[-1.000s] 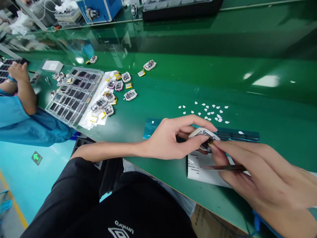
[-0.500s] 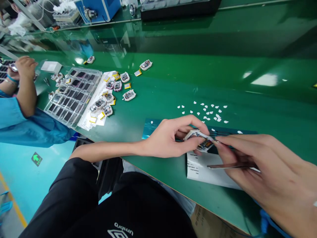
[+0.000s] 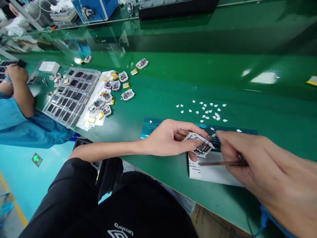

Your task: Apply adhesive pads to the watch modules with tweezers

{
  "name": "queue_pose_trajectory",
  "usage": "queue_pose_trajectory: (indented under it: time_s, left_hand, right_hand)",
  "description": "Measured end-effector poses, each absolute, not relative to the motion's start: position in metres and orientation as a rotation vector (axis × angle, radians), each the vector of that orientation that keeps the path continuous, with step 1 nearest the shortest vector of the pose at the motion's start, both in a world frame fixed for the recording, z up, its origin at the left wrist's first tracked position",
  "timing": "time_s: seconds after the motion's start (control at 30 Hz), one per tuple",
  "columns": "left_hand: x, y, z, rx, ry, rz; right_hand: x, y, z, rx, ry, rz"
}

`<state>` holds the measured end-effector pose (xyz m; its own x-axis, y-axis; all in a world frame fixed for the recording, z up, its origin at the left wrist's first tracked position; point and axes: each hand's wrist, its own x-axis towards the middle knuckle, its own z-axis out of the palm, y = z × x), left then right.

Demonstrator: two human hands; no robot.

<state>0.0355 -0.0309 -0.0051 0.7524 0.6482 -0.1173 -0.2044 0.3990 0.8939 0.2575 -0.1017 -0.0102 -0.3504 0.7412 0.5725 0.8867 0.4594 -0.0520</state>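
My left hand (image 3: 170, 138) is closed round a small white device housing (image 3: 201, 148), thumb across its near side. The housing is open, with a circuit board and dark parts facing up. My right hand (image 3: 262, 158) is just right of it, with metal tweezers (image 3: 223, 163) held in the palm and pointing left. Its thumb and forefinger come together near the housing's right end; a tiny pale bit at their tips is too small to name. Beneath the hands are a dark teal mat (image 3: 155, 127) and a printed white paper strip (image 3: 215, 173).
Many small white stickers (image 3: 208, 112) lie beyond the mat. To the left are several open devices (image 3: 128, 95) with yellow-edged batteries, paper sheets (image 3: 85, 122) and a clear compartment tray (image 3: 71, 96). A co-worker's arm (image 3: 23, 94) is at far left. A blue machine (image 3: 96, 10) stands behind.
My right thumb and forefinger have drawn slightly away from the housing's edge. The housing has tilted so more of its circuit board shows. The tweezers have shifted slightly left.
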Motion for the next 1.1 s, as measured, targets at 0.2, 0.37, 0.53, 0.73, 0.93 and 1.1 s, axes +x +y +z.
queue_pose_trajectory:
  time_s: [0.2,0.37,0.53,0.73,0.93,1.1]
  left_hand:
    - [0.034,-0.030,0.002,1.063,0.647,0.550]
    - [0.035,-0.029,0.003,1.034,0.651,0.542]
    - [0.036,-0.031,0.001,1.064,0.675,0.552]
    - [0.035,-0.034,-0.004,1.185,0.714,0.661]
    - [0.037,-0.045,-0.011,1.370,0.740,0.742]
    - [0.038,-0.051,-0.010,1.493,0.787,0.792]
  right_hand:
    - [0.245,-0.093,-0.002,-1.335,-2.188,-0.496]
    - [0.255,-0.098,-0.004,-1.228,-2.360,-0.322]
    - [0.259,-0.098,0.000,-1.180,-2.345,-0.302]
    - [0.256,-0.097,-0.004,-1.112,-2.294,-0.328]
    - [0.247,-0.095,-0.011,-1.050,-2.329,-0.415]
    - [0.240,-0.098,-0.015,-1.121,-2.218,-0.411]
